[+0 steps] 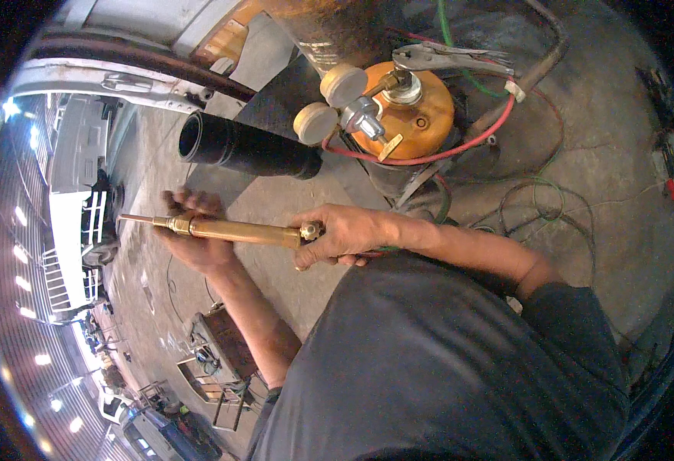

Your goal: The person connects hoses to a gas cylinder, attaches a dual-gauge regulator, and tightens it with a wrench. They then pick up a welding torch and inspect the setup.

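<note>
A brass gas torch (245, 233) with a thin copper-coloured tip lies level in front of me, its tip toward the left. My right hand (335, 234) is closed around its rear end, beside a small valve knob (311, 230). At the front part of the torch is my left hand (199, 244), palm up beneath it. Its fingers are apart and blurred by motion, not wrapped round the brass. Beyond the hands stands a rounded yellow-orange gas cylinder (429, 127) with a regulator (362, 117), two round gauges, and pliers (448, 58) near its valve.
A black tube (249, 146) lies left of the cylinder. A red hose (429, 160) crosses the cylinder's front, and dark and green hoses (544, 200) coil on the floor at right. A rusty tall cylinder (329, 31) stands behind. A metal stand (225, 346) is at lower left, a white vehicle (76, 223) farther left.
</note>
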Demonstrator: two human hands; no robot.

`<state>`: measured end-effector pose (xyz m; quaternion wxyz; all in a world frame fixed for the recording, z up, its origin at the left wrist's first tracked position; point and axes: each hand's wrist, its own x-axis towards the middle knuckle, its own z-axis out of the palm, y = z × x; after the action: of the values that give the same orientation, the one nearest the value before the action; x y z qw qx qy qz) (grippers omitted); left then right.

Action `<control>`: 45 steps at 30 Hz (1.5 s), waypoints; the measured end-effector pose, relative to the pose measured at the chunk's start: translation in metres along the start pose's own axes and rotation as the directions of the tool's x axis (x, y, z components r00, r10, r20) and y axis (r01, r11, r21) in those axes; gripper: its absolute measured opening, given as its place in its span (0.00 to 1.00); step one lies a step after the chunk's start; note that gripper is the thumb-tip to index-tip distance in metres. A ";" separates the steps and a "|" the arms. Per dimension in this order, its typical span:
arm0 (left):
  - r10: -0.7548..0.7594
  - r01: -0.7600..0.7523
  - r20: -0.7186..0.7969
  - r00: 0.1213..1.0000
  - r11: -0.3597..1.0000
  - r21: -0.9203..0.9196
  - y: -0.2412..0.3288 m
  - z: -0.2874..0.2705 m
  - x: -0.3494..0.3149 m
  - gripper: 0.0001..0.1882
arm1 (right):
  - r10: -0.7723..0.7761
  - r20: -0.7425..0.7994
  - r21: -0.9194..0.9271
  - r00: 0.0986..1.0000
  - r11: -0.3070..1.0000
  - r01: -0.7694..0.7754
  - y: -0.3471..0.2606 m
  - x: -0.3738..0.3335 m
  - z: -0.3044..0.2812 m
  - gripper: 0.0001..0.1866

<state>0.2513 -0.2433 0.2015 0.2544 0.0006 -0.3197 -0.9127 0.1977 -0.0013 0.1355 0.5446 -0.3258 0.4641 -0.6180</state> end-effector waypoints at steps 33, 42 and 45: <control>-0.150 0.134 -0.075 0.986 0.974 -0.184 -0.037 -0.021 -0.023 0.24 | 0.055 -0.097 -0.096 0.994 0.993 -0.065 0.002 0.006 0.000 0.20; -0.157 0.129 -0.139 0.978 0.973 -0.191 -0.034 -0.028 -0.024 0.23 | -0.077 -0.079 -0.167 0.994 0.984 0.063 0.008 0.007 0.003 0.21; -0.143 0.115 -0.164 0.976 0.979 -0.167 -0.037 -0.024 -0.027 0.23 | 0.071 -0.060 -0.072 0.996 0.995 -0.075 0.014 0.013 -0.001 0.22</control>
<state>0.2620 -0.2199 0.1570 0.2208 0.0815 -0.2228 -0.9460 0.1996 -0.0137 0.1209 0.5408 -0.3109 0.5136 -0.5891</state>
